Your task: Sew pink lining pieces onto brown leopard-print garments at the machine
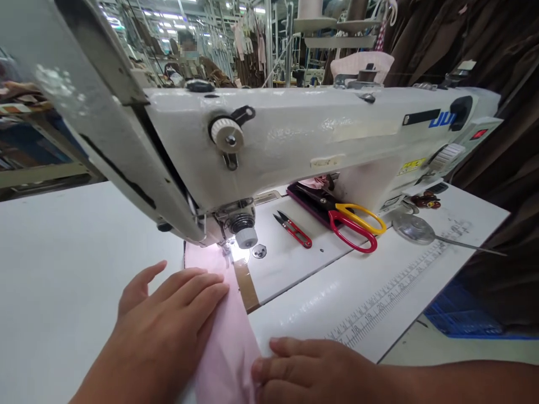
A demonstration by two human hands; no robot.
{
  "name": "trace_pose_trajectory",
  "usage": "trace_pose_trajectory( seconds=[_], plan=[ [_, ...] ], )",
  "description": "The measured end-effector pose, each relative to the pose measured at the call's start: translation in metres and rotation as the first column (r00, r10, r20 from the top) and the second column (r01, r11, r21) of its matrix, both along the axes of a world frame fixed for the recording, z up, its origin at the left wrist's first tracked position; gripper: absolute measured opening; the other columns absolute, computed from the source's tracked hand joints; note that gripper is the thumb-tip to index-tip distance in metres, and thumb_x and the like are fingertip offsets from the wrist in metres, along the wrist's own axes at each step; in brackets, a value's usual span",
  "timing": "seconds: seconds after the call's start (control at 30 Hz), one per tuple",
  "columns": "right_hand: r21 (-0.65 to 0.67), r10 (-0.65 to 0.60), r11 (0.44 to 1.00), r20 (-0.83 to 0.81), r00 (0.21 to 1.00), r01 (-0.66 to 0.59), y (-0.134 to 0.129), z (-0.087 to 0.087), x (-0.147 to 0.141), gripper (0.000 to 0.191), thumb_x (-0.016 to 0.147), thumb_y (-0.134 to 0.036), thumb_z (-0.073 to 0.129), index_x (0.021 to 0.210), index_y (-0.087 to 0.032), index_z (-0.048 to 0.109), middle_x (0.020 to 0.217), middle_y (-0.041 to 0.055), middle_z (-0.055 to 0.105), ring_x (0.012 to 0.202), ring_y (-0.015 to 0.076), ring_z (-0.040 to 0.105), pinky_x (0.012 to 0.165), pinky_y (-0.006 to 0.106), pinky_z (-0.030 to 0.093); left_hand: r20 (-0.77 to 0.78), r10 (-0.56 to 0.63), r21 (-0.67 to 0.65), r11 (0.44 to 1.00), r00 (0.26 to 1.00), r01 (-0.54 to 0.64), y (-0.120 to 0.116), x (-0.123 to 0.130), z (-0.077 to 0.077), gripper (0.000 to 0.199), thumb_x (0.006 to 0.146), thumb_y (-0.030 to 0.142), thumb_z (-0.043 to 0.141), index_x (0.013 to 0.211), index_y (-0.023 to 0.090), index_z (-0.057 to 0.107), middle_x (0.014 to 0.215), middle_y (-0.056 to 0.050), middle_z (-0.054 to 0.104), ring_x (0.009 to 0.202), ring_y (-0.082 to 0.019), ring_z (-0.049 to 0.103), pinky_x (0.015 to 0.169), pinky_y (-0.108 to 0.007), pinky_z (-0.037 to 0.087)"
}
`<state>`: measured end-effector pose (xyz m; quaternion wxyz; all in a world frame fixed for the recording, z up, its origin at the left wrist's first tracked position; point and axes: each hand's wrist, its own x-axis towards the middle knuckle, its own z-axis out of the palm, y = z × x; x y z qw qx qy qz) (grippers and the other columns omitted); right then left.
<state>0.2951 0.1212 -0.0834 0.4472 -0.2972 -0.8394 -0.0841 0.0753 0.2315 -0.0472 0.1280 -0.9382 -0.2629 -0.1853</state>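
A strip of pink fabric (229, 342) runs from the bottom of the view up to the lit needle area of a white sewing machine (286, 129). Its far end lies under the presser foot (227, 255). My left hand (168, 320) lies flat over the fabric's left side, fingers stretched toward the needle and thumb spread away. Lower down, my right hand (315, 370) has its bent fingers close together on the fabric's right edge, where small folds show. The right thumb is hidden below the frame.
Red thread snips (295, 230) and scissors with red and yellow handles (353, 227) lie under the machine arm, the scissors partly on a dark tray (309, 205). A printed ruler (379, 306) marks the right tabletop. A clear round disc (415, 229) sits beyond it. One person (191, 59) is in the background.
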Motion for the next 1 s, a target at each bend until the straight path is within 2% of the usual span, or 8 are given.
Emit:
trace_pose_trajectory(
  seconds=[0.2,0.33,0.47,0.57,0.7,0.83,0.93,1.0],
  plan=[
    [0.001,0.038,0.999,-0.030,0.999,-0.038,0.010,0.000,-0.003,0.048,0.112,-0.020,0.024,0.078,-0.019,0.059,0.076,-0.0028,0.072,0.081,0.0061,0.069,0.120,0.023,0.027,-0.014,-0.026,0.047,0.999,1.000,0.026,0.010,0.000,0.002,0.024,0.093,0.017,0.046,0.104,0.027,0.064,0.100,-0.004,0.078,0.095,-0.025,0.071,0.118,-0.054,0.018],
    [0.025,0.041,0.999,0.044,0.998,-0.042,0.013,-0.012,-0.004,0.032,0.107,-0.026,0.037,0.081,-0.023,0.056,0.084,0.0004,0.073,0.087,0.0120,0.069,0.116,0.033,0.039,-0.015,0.000,0.021,1.000,1.000,0.000,0.015,0.000,0.000,0.024,0.094,0.019,0.045,0.104,0.028,0.065,0.103,-0.002,0.078,0.104,-0.025,0.070,0.119,-0.057,0.018],
    [-0.059,0.069,0.997,0.181,0.981,-0.059,0.015,-0.016,-0.003,0.024,0.105,-0.033,0.043,0.088,-0.025,0.058,0.094,0.0037,0.073,0.098,0.0186,0.068,0.111,0.042,0.045,-0.012,0.039,-0.012,0.999,0.999,-0.040,0.021,0.001,0.000,0.024,0.095,0.023,0.044,0.101,0.028,0.067,0.106,-0.002,0.078,0.103,-0.027,0.071,0.116,-0.059,0.025],
    [-0.080,0.079,0.995,0.230,0.970,-0.062,0.021,-0.008,-0.001,0.028,0.106,-0.027,0.043,0.085,-0.023,0.060,0.093,0.0037,0.071,0.096,0.0185,0.067,0.112,0.041,0.044,0.015,0.044,-0.004,0.999,0.999,-0.044,0.026,0.001,0.000,0.027,0.096,0.026,0.043,0.101,0.028,0.069,0.103,-0.003,0.078,0.099,-0.027,0.072,0.115,-0.059,0.028],
    [-0.084,0.087,0.994,0.254,0.963,-0.068,0.028,0.004,-0.001,0.030,0.104,-0.020,0.045,0.080,-0.021,0.062,0.086,0.0033,0.069,0.090,0.0181,0.067,0.109,0.039,0.045,-0.037,0.090,0.000,0.996,0.995,-0.090,0.031,0.004,0.003,0.032,0.096,0.030,0.039,0.098,0.028,0.071,0.092,0.001,0.077,0.087,-0.024,0.072,0.112,-0.062,0.031],
    [-0.086,0.095,0.993,0.251,0.963,-0.075,0.036,0.010,-0.001,0.032,0.102,-0.015,0.043,0.078,-0.019,0.064,0.084,0.0039,0.069,0.081,0.0181,0.066,0.102,0.038,0.050,-0.066,0.150,-0.074,0.985,0.986,-0.155,0.036,0.010,0.009,0.044,0.095,0.036,0.033,0.080,0.025,0.072,0.070,0.002,0.071,0.068,-0.020,0.066,0.109,-0.068,0.033],
    [-0.111,0.115,0.990,0.312,0.943,-0.085,0.043,0.017,0.000,0.032,0.101,-0.013,0.043,0.079,-0.019,0.065,0.084,0.0038,0.069,0.080,0.0178,0.066,0.098,0.036,0.052,-0.077,0.164,-0.108,0.979,0.983,-0.172,0.041,0.013,0.012,0.047,0.091,0.035,0.031,0.066,0.025,0.069,0.058,0.001,0.065,0.059,-0.020,0.063,0.094,-0.065,0.046],
    [-0.148,0.134,0.985,0.368,0.920,-0.084,0.047,0.022,0.000,0.028,0.098,-0.012,0.047,0.078,-0.020,0.064,0.084,0.0039,0.070,0.080,0.0180,0.066,0.097,0.036,0.053,-0.031,0.177,-0.166,0.970,0.984,-0.179,0.046,0.012,0.012,0.043,0.086,0.034,0.034,0.060,0.025,0.067,0.055,0.000,0.064,0.054,-0.020,0.061,0.083,-0.059,0.051]
  ],
)
